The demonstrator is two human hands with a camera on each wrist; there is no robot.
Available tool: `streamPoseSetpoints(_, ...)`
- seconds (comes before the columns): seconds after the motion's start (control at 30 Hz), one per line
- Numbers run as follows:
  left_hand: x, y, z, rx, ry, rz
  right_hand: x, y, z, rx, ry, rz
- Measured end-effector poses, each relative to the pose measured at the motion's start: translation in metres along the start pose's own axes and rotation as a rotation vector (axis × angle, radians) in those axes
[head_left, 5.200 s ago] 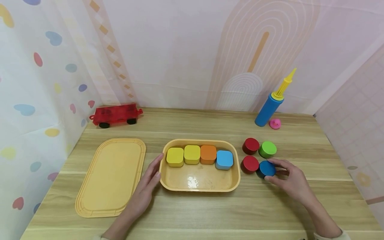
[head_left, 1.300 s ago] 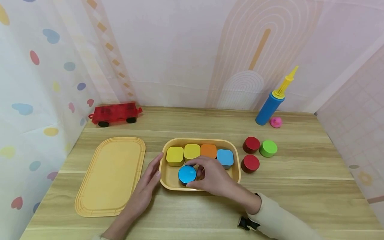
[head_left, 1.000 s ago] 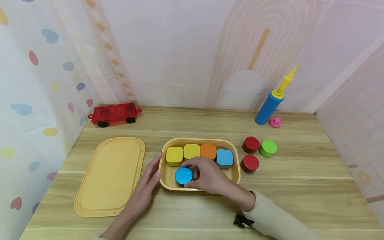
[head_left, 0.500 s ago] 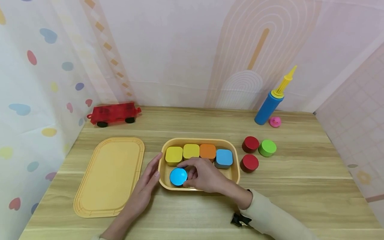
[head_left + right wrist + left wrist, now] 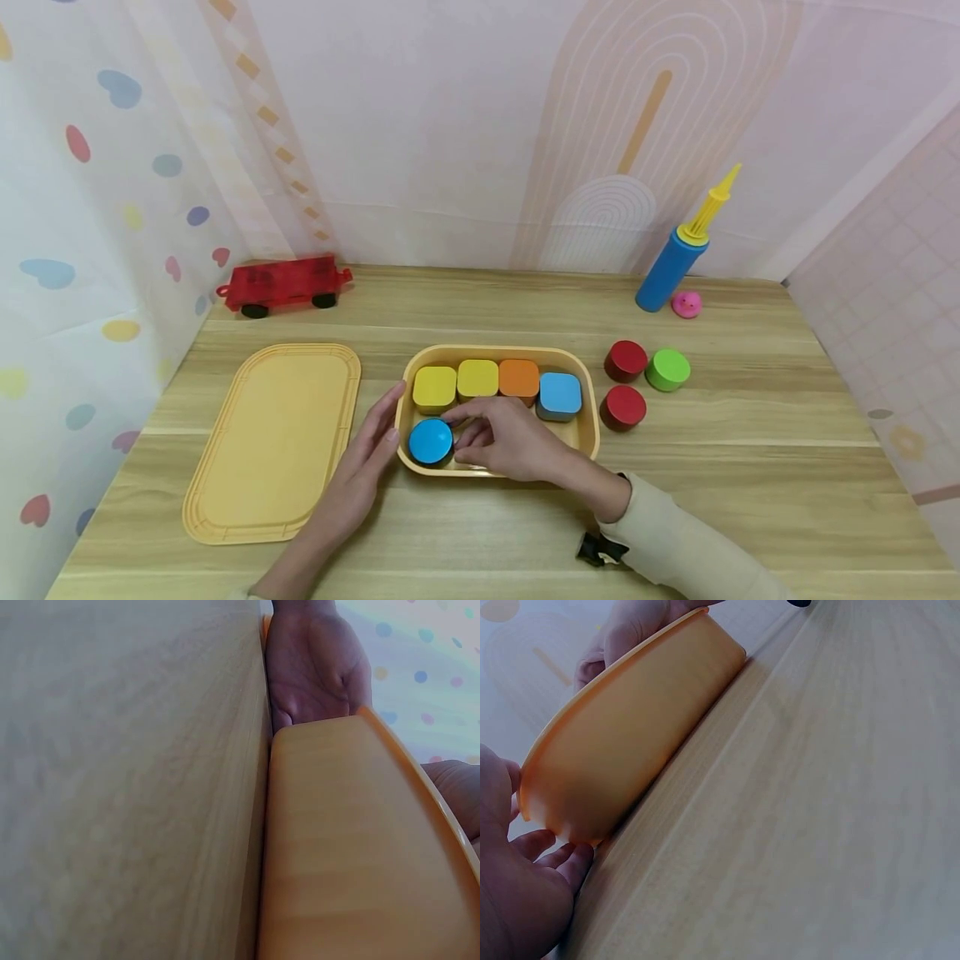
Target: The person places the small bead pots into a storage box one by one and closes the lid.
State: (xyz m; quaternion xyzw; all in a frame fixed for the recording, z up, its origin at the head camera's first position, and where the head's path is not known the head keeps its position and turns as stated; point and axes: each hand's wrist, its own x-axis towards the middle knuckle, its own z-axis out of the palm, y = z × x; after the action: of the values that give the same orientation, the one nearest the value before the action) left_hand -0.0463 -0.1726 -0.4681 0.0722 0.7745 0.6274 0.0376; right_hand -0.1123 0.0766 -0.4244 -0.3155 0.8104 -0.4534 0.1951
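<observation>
A round blue block (image 5: 431, 442) stands in the front left corner of the yellow-orange tray (image 5: 517, 477). My right hand (image 5: 506, 437) reaches into the tray from the right; its index fingertip is at the block's right edge, and the thumb tip shows slightly apart from it. Along the tray's back wall stand two yellow square blocks (image 5: 435, 388), an orange one (image 5: 519, 380) and a light blue one (image 5: 559, 395). My left hand (image 5: 358, 471) rests its extended fingers against the tray's left end; the left wrist view shows the fingertips touching the outer wall (image 5: 622, 735).
Right of the tray stand two red round blocks (image 5: 626, 361) and a green one (image 5: 668, 370). A yellow-orange lid (image 5: 273, 442) lies at the left. Behind are a red toy wagon (image 5: 285, 283), a blue pump (image 5: 671, 271) and a pink toy duck (image 5: 687, 304).
The round blue block went from the table at right into the tray, then slid left into its front corner. My right hand moved with it and has eased its grip. The left hand stays put.
</observation>
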Motion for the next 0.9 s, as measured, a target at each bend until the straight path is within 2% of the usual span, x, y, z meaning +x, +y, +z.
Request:
streamPoseSetpoints(0.2, 0.000, 0.000, 0.000, 0.010, 0.002, -0.020, -0.001, 0.000, -0.001, -0.005, -0.007, -0.019)
streamPoseSetpoints(0.43, 0.000, 0.000, 0.000, 0.008, 0.002, -0.010, -0.002, -0.002, -0.001, -0.013, -0.008, 0.000)
streamPoseSetpoints(0.63, 0.000, 0.000, 0.000, 0.014, 0.008, -0.005, -0.004, -0.005, -0.003, -0.011, 0.019, 0.006)
streamPoseSetpoints(0.9, 0.000, -0.001, 0.000, 0.014, 0.008, 0.003, -0.011, -0.007, -0.009, -0.008, 0.066, -0.044)
